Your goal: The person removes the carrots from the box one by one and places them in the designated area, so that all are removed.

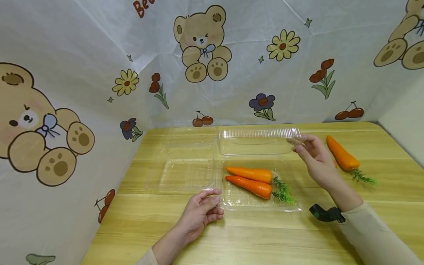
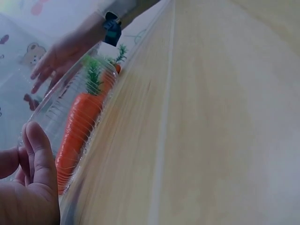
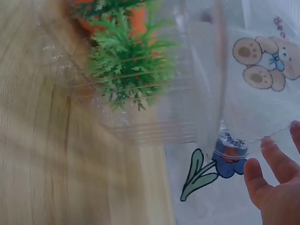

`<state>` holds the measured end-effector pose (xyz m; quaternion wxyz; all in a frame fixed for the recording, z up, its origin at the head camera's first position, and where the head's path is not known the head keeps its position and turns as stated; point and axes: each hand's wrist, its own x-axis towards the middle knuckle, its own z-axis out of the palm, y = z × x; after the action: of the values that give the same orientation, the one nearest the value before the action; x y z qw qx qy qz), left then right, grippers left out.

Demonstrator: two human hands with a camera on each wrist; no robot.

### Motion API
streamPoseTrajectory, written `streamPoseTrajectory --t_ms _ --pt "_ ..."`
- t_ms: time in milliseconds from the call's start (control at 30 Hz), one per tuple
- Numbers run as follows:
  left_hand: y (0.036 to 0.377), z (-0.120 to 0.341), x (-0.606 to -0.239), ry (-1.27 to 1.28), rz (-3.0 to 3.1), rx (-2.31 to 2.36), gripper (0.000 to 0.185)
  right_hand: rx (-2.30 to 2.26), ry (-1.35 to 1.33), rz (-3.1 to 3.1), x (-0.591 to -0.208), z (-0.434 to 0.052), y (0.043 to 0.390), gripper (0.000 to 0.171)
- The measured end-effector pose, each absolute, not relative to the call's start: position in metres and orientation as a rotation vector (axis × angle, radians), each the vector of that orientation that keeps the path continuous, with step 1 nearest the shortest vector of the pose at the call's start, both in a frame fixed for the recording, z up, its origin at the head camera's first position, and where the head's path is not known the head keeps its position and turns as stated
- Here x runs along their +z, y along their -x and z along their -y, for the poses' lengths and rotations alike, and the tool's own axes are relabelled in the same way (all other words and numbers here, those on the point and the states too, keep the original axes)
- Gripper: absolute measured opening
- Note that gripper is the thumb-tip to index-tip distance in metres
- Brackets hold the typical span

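On the pale wooden plank surface (image 1: 251,235) lies a clear plastic hinged clamshell box (image 1: 261,200), its tray at the middle of the head view and its transparent ribbed lid (image 1: 258,141) raised at 12 o'clock from the tray. Two orange toy carrots with green plastic tops lie side by side in the tray: the far orange carrot (image 1: 250,173) and, touching it at 6 o'clock, the near orange carrot (image 1: 249,185), both with their leaves pointing to 3 o'clock.

The right hand (image 1: 314,158) is at 3 o'clock of the lid and pinches the lid's right corner between thumb and fingertips; in the right wrist view the fingers (image 3: 276,161) touch the clear edge, with the green leaves blurred behind the plastic. A black strap sits on that wrist above a beige sleeve.

The left hand (image 1: 200,209) rests at 9 o'clock of the tray's near left corner, fingers loosely curled, the fingertips touching the tray's rim without a firm hold; in the left wrist view the fingers (image 2: 40,154) lie against the ribbed wall, the near carrot just behind it.

A second clear plastic clamshell box (image 1: 185,169) lies open at 9 o'clock of the first. A third loose orange toy carrot (image 1: 342,156) lies on the surface at 3 o'clock of the right hand, close behind it. A white cloth printed with bears and flowers (image 1: 99,73) stands behind.
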<state>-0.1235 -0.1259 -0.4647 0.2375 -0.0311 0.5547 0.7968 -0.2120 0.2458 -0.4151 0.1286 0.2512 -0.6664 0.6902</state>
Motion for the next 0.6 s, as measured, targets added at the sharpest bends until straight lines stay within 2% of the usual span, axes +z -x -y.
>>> streamPoseTrajectory --t_ms 167,600 --pt "0.123 0.127 -0.464 0.076 -1.519 2.186 0.052 2.065 -0.708 1.954 -0.420 -0.244 0.225 0.020" --pt "0.124 0.126 -0.465 0.076 -1.528 2.188 0.050 2.294 -0.499 2.080 -0.432 -0.245 0.239 0.041"
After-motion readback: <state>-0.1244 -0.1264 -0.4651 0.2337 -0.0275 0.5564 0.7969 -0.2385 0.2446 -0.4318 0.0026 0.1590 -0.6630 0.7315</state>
